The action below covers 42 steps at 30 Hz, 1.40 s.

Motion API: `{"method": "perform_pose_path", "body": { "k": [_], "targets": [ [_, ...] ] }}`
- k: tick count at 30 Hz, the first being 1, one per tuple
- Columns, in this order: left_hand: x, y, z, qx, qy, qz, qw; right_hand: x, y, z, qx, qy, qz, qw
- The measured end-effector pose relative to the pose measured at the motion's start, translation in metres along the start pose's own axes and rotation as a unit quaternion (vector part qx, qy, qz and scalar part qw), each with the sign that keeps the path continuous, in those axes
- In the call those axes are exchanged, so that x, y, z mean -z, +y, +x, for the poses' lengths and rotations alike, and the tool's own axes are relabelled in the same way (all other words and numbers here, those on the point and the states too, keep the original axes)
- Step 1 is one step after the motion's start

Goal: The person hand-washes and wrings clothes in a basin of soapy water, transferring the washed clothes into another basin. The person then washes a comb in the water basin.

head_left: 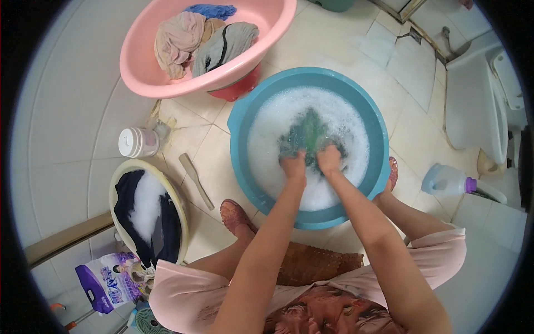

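A large blue basin (242,183) of sudsy water stands on the floor between my feet. Both arms reach down into it. Green cloth (310,127), mostly under water, shows through a gap in the foam. My left hand (293,165) is closed on its near left part, fingertips dipping below the surface. Close beside it, my right hand (329,157) grips the cloth's near right part, with its fingers partly hidden by water and suds. The cloth's full shape cannot be made out.
A pink basin (136,69) with crumpled clothes stands at the far left. A cream tub (185,222) holds dark, foamy clothing. Nearby are a lidded white jar (133,142), a flat brush (196,181) and a purple-white detergent bag (108,282). A purple-capped bottle (443,179) lies right, below a toilet (478,100).
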<state>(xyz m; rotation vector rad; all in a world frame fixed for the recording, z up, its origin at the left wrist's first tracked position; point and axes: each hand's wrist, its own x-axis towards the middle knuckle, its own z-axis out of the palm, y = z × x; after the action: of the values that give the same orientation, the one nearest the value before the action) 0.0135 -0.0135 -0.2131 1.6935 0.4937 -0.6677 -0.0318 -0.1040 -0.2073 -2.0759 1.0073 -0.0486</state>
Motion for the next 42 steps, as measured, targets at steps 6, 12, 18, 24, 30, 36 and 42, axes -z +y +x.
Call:
{"method": "perform_pose_path", "body": {
  "k": [6, 12, 18, 24, 30, 36, 42],
  "targets": [
    [0.012, 0.062, -0.025, -0.065, -0.217, -0.21, 0.951, 0.026, -0.062, -0.051, 0.004, 0.01, 0.004, 1.0],
    [0.031, 0.13, -0.027, 0.055, -0.262, -0.302, 0.915, 0.077, -0.095, -0.087, 0.066, 0.022, 0.008, 0.998],
    [0.055, 0.171, -0.065, -0.128, -0.461, -0.235, 0.846, 0.095, -0.075, -0.076, 0.18, 0.119, 0.102, 0.971],
    [0.07, 0.182, -0.082, -0.207, -0.509, -0.187, 0.814, 0.107, -0.078, -0.071, 0.255, 0.088, 0.102, 0.958],
    [0.073, 0.165, -0.07, -0.204, -0.451, -0.274, 0.824, 0.09, -0.091, -0.06, 0.288, 0.114, 0.093, 0.946],
    [0.021, 0.069, -0.023, -0.036, -0.232, -0.222, 0.946, 0.03, -0.033, -0.039, 0.158, -0.033, 0.014, 0.987],
    [-0.015, 0.009, -0.013, -0.059, 0.152, 0.13, 0.978, -0.013, 0.043, -0.024, 0.249, 0.111, -0.151, 0.95]
  ]
}}
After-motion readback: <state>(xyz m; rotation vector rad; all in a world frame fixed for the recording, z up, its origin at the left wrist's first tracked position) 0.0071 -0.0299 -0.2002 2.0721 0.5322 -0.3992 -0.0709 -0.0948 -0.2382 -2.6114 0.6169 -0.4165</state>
